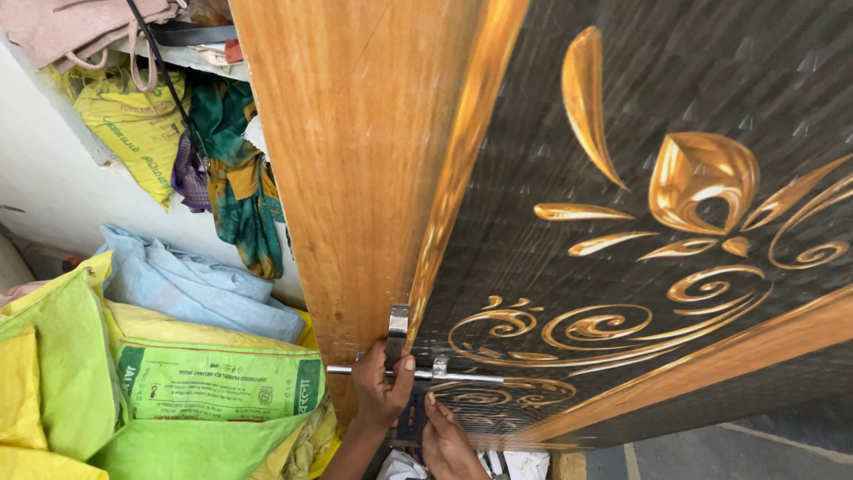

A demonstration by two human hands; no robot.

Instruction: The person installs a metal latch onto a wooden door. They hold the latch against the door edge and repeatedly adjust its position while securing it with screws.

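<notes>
The left hand (380,388) is closed around the steel sliding bolt (418,374), mounted low on the dark door (640,222) with gold ornament, near its wooden edge (355,178). The right hand (449,442) sits just below the bolt, fingertips (431,400) raised to the door face beneath the rod; whether it grips anything cannot be determined. Green and yellow sacks (213,382) lie left of the door.

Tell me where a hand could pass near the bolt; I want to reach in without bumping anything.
Free: the door face right of the metal bolt, and grey floor below. Crowded: left hand and right hand at the bolt; sacks fill the left.
</notes>
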